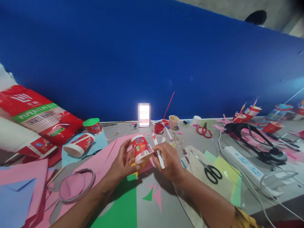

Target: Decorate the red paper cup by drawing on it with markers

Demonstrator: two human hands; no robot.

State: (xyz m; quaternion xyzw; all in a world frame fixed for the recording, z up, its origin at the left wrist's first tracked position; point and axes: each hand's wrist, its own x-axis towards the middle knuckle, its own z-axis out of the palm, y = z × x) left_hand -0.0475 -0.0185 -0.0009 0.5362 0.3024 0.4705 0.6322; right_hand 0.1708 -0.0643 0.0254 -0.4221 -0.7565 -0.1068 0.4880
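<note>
My left hand point(124, 158) is closed around a red patterned paper cup point(140, 148), gripping it from the left side. The cup is tilted, above the pink and green paper. Closed around a white marker point(160, 158), my right hand point(169, 160) is close beside the cup's right side. Whether the marker touches the cup I cannot tell. Just beyond my right hand lies a white and red pen point(154, 138). Underneath, green paper point(121, 202) and a small green paper scrap point(148, 195) rest on the grey table.
Black-handled scissors point(213, 174) lie right on a cloth; red scissors point(204, 130) lie farther back. A red paint jar point(159, 128) holds a thin stick. A power strip point(250, 167) with cables occupies the right. Paper cup packs point(45, 114) crowd the left, near a tape roll point(91, 180).
</note>
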